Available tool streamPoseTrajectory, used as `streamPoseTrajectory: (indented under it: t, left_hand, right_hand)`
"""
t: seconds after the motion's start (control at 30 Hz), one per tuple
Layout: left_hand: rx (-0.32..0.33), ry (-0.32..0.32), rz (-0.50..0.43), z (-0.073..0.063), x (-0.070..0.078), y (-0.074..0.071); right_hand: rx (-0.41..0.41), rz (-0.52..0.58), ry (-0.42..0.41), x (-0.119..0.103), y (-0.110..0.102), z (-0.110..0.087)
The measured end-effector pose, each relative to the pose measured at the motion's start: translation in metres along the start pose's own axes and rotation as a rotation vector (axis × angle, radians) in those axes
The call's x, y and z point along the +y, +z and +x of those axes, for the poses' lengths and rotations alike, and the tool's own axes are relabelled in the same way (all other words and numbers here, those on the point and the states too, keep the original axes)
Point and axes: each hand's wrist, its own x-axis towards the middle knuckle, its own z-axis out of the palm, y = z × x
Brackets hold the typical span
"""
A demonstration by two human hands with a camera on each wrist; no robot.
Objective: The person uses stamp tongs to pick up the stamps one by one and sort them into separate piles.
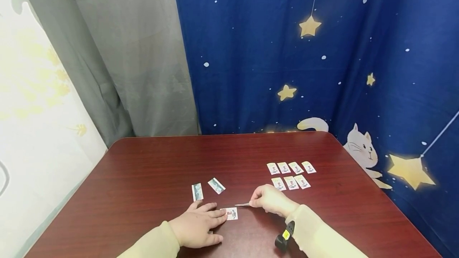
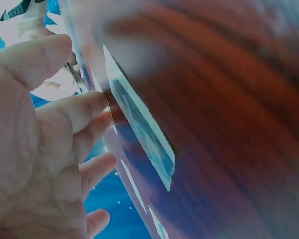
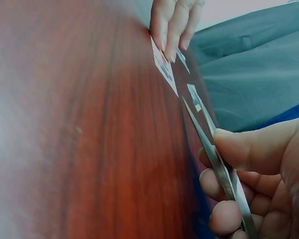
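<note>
In the head view my left hand lies spread low over the table, its fingertips on the left end of a white picture card. My right hand grips metal tweezers, whose two tips are apart with nothing between them, pointing left near that card. In the left wrist view, a blue-green card lies on the table below my left palm; the hand mostly hides it from the head view. Two more blue-green cards, one upright to me and one slanted, lie just beyond my left fingers.
Several white picture cards lie in two rows at the right, a back row and a front row. The reddish-brown table has rounded far corners. A grey curtain and a blue star curtain hang behind it.
</note>
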Motion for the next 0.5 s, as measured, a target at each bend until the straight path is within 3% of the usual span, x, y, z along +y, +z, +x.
streamPoseTrajectory:
  t: [0.33,0.5]
  left_hand:
    - [-0.006,0.007,-0.029,0.0,-0.001,-0.003]
    - [-0.011,0.011,-0.028,0.001,-0.002,-0.004]
  right_hand:
    - [-0.09,0.057,0.043,-0.005,-0.008,0.007]
    - [-0.125,0.028,0.042,-0.006,-0.011,0.012]
